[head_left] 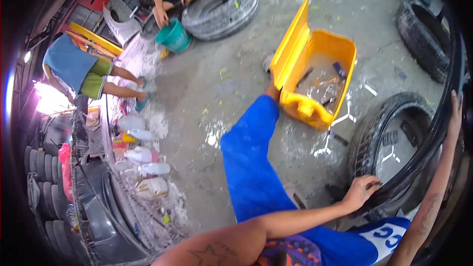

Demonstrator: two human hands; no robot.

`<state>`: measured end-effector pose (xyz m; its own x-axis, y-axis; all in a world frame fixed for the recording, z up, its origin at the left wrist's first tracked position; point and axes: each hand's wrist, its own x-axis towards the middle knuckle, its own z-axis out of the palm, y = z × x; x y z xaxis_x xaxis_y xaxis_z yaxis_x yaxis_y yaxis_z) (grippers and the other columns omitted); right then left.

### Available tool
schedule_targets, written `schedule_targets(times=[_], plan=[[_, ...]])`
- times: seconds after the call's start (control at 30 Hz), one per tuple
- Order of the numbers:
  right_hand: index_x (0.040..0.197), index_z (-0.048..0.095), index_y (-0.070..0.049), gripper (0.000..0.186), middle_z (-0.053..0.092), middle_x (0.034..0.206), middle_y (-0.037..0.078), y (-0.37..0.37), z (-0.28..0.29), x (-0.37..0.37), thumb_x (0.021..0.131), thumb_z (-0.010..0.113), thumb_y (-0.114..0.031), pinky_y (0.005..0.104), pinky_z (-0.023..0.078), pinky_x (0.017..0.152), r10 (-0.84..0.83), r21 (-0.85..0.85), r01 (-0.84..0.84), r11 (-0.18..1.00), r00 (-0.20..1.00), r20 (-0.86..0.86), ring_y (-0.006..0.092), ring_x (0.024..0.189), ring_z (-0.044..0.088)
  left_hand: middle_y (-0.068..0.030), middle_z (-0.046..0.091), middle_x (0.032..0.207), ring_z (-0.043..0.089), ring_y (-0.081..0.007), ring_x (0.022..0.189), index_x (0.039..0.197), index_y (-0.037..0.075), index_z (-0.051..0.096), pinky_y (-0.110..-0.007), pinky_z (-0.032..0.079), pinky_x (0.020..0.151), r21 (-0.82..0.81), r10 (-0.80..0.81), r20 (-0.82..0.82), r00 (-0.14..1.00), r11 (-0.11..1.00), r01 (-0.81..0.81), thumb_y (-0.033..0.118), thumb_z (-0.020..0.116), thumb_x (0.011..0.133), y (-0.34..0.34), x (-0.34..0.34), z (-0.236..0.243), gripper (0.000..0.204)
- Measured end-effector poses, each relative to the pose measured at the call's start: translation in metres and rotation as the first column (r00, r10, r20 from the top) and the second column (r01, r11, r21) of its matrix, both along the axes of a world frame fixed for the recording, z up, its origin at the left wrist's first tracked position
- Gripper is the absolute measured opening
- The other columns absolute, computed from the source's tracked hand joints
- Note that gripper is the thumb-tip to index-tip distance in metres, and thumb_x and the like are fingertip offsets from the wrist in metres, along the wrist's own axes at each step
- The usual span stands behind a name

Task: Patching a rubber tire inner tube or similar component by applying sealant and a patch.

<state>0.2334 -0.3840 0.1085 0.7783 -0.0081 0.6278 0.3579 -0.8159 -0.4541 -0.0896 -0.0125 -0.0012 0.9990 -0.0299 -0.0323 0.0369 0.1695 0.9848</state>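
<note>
A black tire (419,165) stands close in front of me at the right, seen nearly edge-on. My left hand (362,194) is closed at its lower left edge, thumb and fingers pinched on the rubber. Farther up the same tire, my right hand (454,120) holds the outer edge with its fingers stretched along it; part of the grip is hidden near the picture's rim. Behind lies another treaded tire (362,143), partly covered by the held one. Left of these, a cut-open yellow plastic jug (320,37) holds murky water, a dark blue object and several dark tools.
A dark tire (419,39) lies at the far right. Beyond, a person crouches by a wet tire (221,12) and a green bucket (175,37). Another person (74,61) bends over at left. Several plastic bottles (143,155) line the wet concrete floor's left edge, near stacked tires (42,167).
</note>
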Motion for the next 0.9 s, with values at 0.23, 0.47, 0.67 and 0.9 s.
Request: schedule_targets(times=[0.23,0.47,0.67,0.9], plan=[[0.155,0.047,-0.011,0.077,0.056,0.137,0.011,0.159,0.006,-0.038,0.093,0.073,-0.049,0.0313,0.036,0.109,-0.009,0.599,0.132,0.790,0.979,-0.203,0.0192,0.128,0.051,-0.0129,0.071,0.100,0.070,-0.0179,0.096,0.104,-0.005,0.072,-0.029,0.056,0.084,-0.028,0.028,-0.067,0.997,0.999,-0.030,-0.002,0.071,0.091,0.017,-0.006,-0.009,0.013],[0.148,0.049,0.001,0.080,0.062,0.136,0.014,0.184,0.034,-0.044,0.090,0.077,-0.045,0.0308,0.042,0.106,-0.109,0.370,0.134,0.919,0.990,-0.087,0.0201,0.123,0.058,-0.0106,0.069,0.094,0.068,-0.0208,0.091,0.089,0.001,0.070,-0.033,0.054,0.083,-0.007,0.031,0.022,0.999,1.000,-0.031,0.002,0.068,0.091,0.015,-0.001,-0.001,0.003],[0.138,0.056,-0.003,0.068,0.065,0.118,0.013,0.203,0.044,-0.050,0.087,0.073,-0.045,0.0381,0.049,0.090,-0.033,0.534,0.135,0.835,0.980,-0.197,0.0233,0.104,0.061,-0.0121,0.069,0.100,0.067,-0.0159,0.092,0.109,-0.005,0.076,-0.026,0.052,0.081,0.099,0.019,0.082,0.996,0.995,-0.027,-0.002,0.071,0.093,0.032,-0.014,-0.007,0.018],[0.104,0.071,-0.010,0.031,0.067,0.082,0.002,0.166,0.048,-0.033,0.093,0.071,-0.039,0.0298,0.051,0.063,0.157,0.724,0.117,0.680,0.941,-0.300,0.0133,0.068,0.062,-0.0176,0.072,0.094,0.070,-0.0247,0.090,0.102,-0.004,0.076,-0.035,0.055,0.078,0.146,-0.046,0.171,0.984,0.989,0.021,-0.001,0.071,0.091,0.039,-0.011,-0.005,0.012]])
